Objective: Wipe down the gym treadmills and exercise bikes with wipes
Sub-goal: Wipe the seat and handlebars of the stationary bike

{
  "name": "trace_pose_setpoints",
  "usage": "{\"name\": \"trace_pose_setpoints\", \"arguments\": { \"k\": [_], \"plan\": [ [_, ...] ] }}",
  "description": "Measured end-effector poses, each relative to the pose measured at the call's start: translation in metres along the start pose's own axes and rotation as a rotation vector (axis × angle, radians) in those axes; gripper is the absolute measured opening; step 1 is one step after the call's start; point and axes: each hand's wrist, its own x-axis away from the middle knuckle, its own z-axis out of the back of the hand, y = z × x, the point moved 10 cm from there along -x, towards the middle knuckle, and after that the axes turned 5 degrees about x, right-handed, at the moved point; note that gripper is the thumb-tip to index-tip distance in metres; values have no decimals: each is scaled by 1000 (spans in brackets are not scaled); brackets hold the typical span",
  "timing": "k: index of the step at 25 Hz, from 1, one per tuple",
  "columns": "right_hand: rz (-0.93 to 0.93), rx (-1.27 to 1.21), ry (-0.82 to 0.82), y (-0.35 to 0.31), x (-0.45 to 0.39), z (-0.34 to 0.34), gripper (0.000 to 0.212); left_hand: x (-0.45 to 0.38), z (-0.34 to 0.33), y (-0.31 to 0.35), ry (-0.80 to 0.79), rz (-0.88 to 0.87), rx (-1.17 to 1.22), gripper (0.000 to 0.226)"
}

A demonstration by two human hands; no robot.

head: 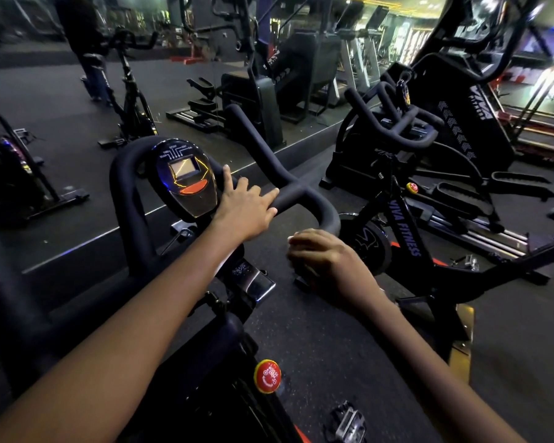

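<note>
I stand over a black exercise bike whose looping handlebar [301,190] carries a glossy console [186,180] with a small screen. My left hand [247,209] rests flat on the bar just right of the console, fingers straight and the forefinger touching the console's edge. My right hand [323,257] is curled at the near right end of the handlebar, slightly blurred. A sliver of white wipe [296,233] shows at its fingertips; the rest of the wipe is hidden in the fist. A red knob [267,376] sits on the frame below.
A second bike marked VIVA FITNESS [406,228] stands close on the right, with elliptical machines [461,123] behind it. A mirror wall ahead reflects bikes and a standing person [90,46]. A pedal [349,420] sticks out low. Dark rubber floor [333,346] lies between the bikes.
</note>
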Motion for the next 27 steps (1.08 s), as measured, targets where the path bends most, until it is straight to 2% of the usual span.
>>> {"name": "trace_pose_setpoints", "arguments": {
  "k": [2, 7, 10, 11, 13, 16, 18, 21, 23, 27],
  "plan": [
    [163, 86, 25, -7, 19, 5, 21, 0, 0, 0, 2, -3, -1, 53],
    [67, 54, 172, 2, 20, 18, 19, 0, 0, 0, -3, -4, -3, 54],
    [218, 101, 110, -16, 23, 6, 22, 1, 0, 0, -6, -1, -9, 54],
    [207, 68, 127, -13, 30, 9, 20, 1, 0, 0, -10, -3, -10, 54],
    [8, -61, 256, 15, 44, 19, 16, 1, 0, 0, -11, -4, -14, 54],
    [-602, -446, 449, 94, 59, 11, 20, 1, -1, 0, -17, -3, -12, 54],
    [-858, -616, 511, 114, 69, -2, 25, 1, -1, 0, -17, 2, -12, 54],
    [-963, -789, 531, 84, 81, -25, 32, 1, -1, 0, -20, 2, -15, 54],
    [-974, -804, 542, 63, 86, -32, 35, 1, -1, 1, -16, 1, -19, 54],
    [-1107, -795, 691, 103, 75, -26, 32, 1, -1, 0, -17, 2, -15, 54]
  ]
}}
